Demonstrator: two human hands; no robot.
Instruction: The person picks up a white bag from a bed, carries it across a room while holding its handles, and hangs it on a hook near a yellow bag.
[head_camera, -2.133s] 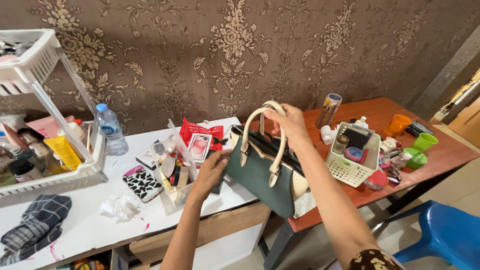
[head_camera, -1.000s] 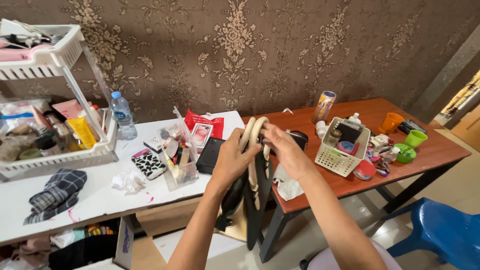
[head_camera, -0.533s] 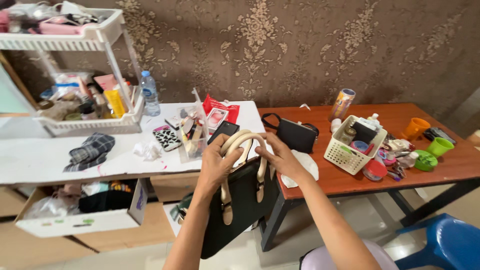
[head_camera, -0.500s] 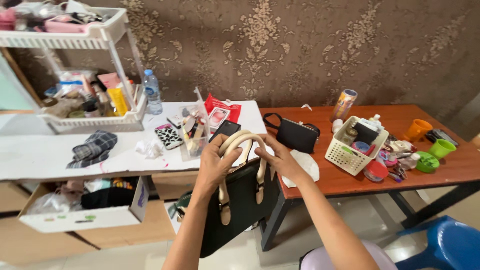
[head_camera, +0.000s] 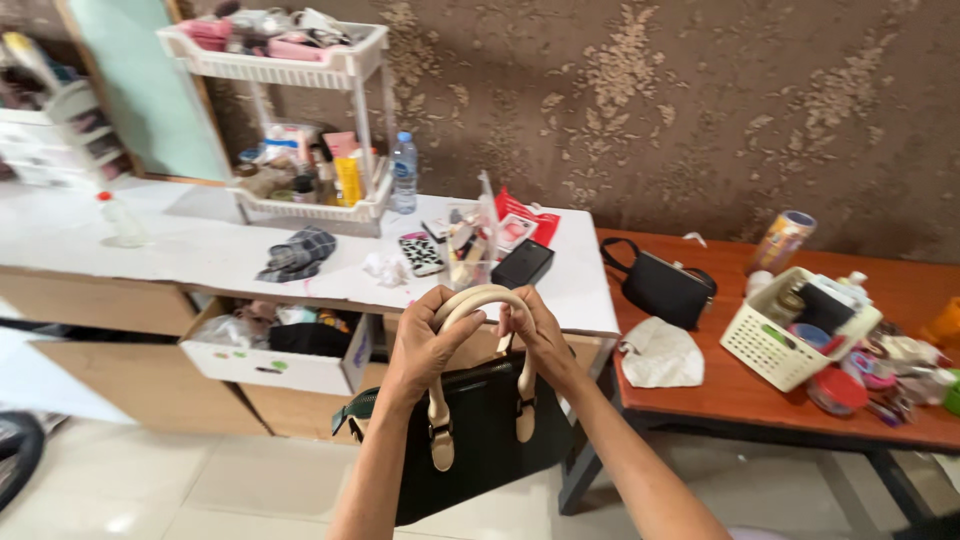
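Hands (head_camera: 480, 335) on handbag (head_camera: 485, 435) handles, white table (head_camera: 200, 255) behind.

the dark green handbag (head_camera: 480, 440), earlier resting on the white table (head_camera: 200, 250) among the clutter, now hangs in the air in front of it, near the floor. both hands, left hand (head_camera: 425, 340) and right hand (head_camera: 535, 335), now grip its cream handles (head_camera: 480, 300) together, where before only one held them.
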